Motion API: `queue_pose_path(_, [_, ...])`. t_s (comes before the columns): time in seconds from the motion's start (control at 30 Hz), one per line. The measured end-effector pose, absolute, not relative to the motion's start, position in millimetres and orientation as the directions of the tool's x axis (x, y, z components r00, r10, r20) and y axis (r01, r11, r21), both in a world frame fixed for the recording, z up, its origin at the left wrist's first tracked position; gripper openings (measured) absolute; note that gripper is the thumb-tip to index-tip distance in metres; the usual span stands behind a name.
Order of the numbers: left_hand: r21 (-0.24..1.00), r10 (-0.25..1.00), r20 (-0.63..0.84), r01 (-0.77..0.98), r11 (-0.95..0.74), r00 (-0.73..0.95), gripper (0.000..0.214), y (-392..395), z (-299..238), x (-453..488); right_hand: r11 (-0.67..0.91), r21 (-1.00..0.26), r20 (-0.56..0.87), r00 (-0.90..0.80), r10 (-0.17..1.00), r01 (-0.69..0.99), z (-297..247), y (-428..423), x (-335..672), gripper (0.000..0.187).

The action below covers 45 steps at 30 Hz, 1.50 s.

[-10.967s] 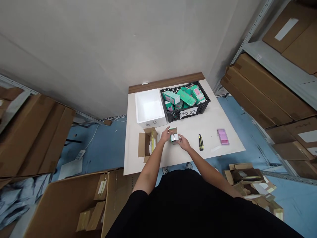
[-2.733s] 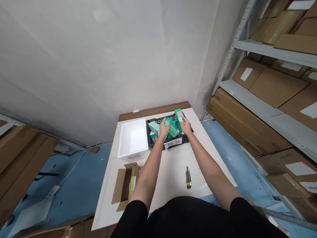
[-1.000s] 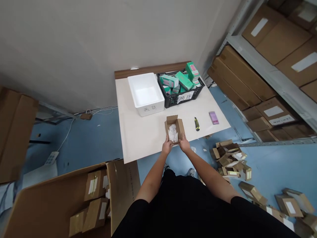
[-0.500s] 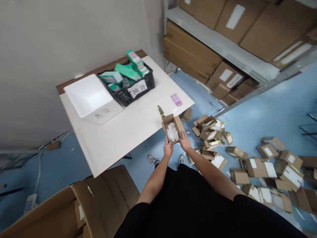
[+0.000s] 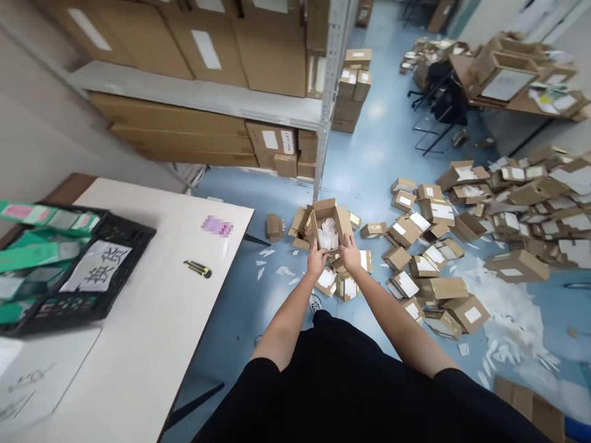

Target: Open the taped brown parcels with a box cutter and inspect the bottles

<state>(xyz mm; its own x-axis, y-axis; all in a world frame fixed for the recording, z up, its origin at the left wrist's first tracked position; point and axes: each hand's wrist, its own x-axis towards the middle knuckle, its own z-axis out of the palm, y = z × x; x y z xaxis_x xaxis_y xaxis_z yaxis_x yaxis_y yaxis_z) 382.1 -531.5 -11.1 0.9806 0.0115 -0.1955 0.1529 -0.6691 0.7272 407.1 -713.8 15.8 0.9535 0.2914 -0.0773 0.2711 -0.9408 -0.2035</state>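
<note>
Out in front of my body, over the floor, I hold an open cardboard box (image 5: 342, 223) with its flaps raised. Crumpled white packing material (image 5: 328, 234) lies inside it. My left hand (image 5: 316, 258) grips the box's near left corner, and my right hand (image 5: 350, 254) grips the near right corner. Both sets of fingers are closed on the cardboard. Beneath the held box, several opened boxes on the floor are partly hidden.
To the left stands a white table (image 5: 175, 320) bearing a yellow-black utility knife (image 5: 197, 269), a blurred purple item (image 5: 217, 226) and a black crate (image 5: 133, 246) of green boxes. Shelving (image 5: 207, 101) rises ahead. Many emptied cartons (image 5: 443, 288) and paper scraps (image 5: 512, 320) litter the floor rightward.
My view and body have turned right, away from the table toward the shelving and the scattered cartons. Both hands still hold the box, which has moved from the table's edge to over the floor.
</note>
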Motion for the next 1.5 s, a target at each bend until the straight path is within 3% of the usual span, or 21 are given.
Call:
queue_pose_path(0.13, [0.727, -0.227, -0.154, -0.045, -0.685, 0.962, 0.044, -563.0, 10.7, 447.1, -0.973, -0.200, -0.115, 0.984, 0.138, 0.113, 35.0, -763.6, 443.5, 0.047])
queue_pose_path(0.23, [0.720, -0.259, -0.065, -0.134, -0.681, 0.964, 0.062, -572.1, 24.7, 479.3, -0.965, -0.256, -0.092, 0.993, 0.080, 0.054, 48.6, -787.1, 469.4, 0.069])
queue_pose_path(0.37, [0.700, -0.167, 0.103, -0.190, -0.688, 0.981, 0.065, -555.8, 38.5, 490.5, -0.922, -0.358, 0.068, 0.989, 0.133, 0.149, 62.5, -773.8, 492.7, 0.064])
queue_pose_path(0.5, [0.681, -0.091, 0.163, -0.178, -0.711, 0.982, 0.062, -509.6, 50.3, 478.9, -0.865, -0.406, 0.152, 0.955, 0.255, 0.296, 70.4, -713.1, 505.1, 0.064])
queue_pose_path(0.73, [0.642, 0.201, 0.186, 0.036, -0.765, 0.962, 0.063, -366.7, 70.4, 413.4, -0.693, -0.461, 0.206, 0.826, 0.524, 0.554, 74.5, -550.6, 499.7, 0.065])
queue_pose_path(0.93, [0.640, 0.544, 0.222, 0.300, -0.707, 0.809, 0.061, -220.7, 79.6, 282.9, -0.386, -0.477, 0.247, 0.541, 0.804, 0.790, 82.8, -356.5, 427.2, 0.065])
queue_pose_path(1.1, [0.633, 0.776, 0.257, 0.507, -0.585, 0.576, 0.059, -125.3, 83.0, 122.1, -0.076, -0.455, 0.292, 0.229, 0.929, 0.887, 92.2, -203.9, 303.4, 0.063])
queue_pose_path(1.3, [0.615, 0.935, 0.253, 0.705, -0.354, 0.248, 0.055, -67.1, 87.8, -89.1, 0.263, -0.443, 0.299, -0.135, 0.945, 0.857, 99.1, -75.6, 114.5, 0.058])
queue_pose_path(1.5, [0.615, 0.969, 0.219, 0.787, -0.048, -0.112, 0.056, -83.2, 85.3, -267.5, 0.539, -0.473, 0.276, -0.464, 0.842, 0.696, 94.2, -15.8, -73.2, 0.058])
